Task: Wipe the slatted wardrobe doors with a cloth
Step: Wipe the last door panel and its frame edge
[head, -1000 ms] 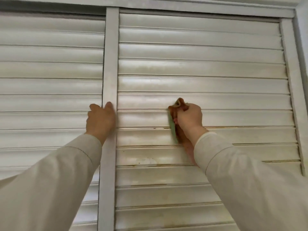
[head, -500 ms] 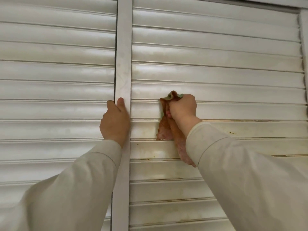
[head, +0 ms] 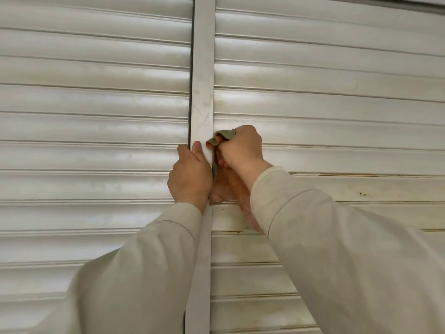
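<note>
Two white slatted wardrobe doors fill the view, the left door (head: 96, 131) and the right door (head: 337, 104). My left hand (head: 190, 177) grips the left edge of the right door's vertical frame strip (head: 203, 80), thumb on its front. My right hand (head: 240, 150) holds a bunched orange and green cloth (head: 224, 186) against a slat right beside that strip. The cloth's tail hangs down below my wrist, partly hidden by my sleeve.
Brownish dirt lines and specks (head: 361, 194) mark the slats to the lower right. A dark gap runs between the two doors along the strip. The top frame (head: 409, 2) shows at the upper right corner.
My right hand has slid the cloth leftward along the slat until it sits against the frame strip, close to my left hand. The view has shifted right and closer.
</note>
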Tool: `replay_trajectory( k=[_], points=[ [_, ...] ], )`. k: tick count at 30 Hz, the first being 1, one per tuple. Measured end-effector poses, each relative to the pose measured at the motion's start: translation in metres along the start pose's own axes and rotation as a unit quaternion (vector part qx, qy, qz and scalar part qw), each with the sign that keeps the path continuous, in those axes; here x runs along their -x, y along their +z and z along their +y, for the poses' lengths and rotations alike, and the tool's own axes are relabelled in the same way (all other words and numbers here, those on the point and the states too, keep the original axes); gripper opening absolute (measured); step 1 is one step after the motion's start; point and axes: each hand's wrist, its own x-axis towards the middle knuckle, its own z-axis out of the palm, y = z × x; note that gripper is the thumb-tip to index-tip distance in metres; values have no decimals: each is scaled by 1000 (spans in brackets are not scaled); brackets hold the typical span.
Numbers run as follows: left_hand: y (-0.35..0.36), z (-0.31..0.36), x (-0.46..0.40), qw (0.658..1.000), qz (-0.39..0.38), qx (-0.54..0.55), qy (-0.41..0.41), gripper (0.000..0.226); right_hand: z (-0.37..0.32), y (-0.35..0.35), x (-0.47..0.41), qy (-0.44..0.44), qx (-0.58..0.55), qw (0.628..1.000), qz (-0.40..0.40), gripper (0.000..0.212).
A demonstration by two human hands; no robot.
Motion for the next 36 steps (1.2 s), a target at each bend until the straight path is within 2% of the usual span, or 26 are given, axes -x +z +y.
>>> replay_trajectory(
  k=[4, 10, 15, 18, 26, 30, 36],
  points=[
    [0, 0, 1, 1000, -2, 3, 2, 49, -6, -7, -9, 40, 27, 999, 8, 29],
    [-2, 0, 3, 1000, -9, 1, 5, 46, 4, -45, -24, 3, 171, 984, 50, 28],
    [1, 0, 4, 1000, -18, 9, 4, 48, 7, -61, -23, -4, 259, 962, 88, 41],
    [2, 1, 4, 1000, -18, 11, 6, 47, 6, -54, -21, -16, 255, 960, 110, 57],
    [2, 0, 4, 1000, -14, 4, 12, 47, -15, -19, -9, -58, 261, 959, 93, 57],
    [-1, 2, 4, 1000, -16, -6, 12, 47, -9, -38, -11, -33, 295, 952, 79, 62],
    [1, 2, 4, 1000, -8, -8, 3, 49, 28, -96, -15, 66, 275, 950, 132, 67]
  ],
)
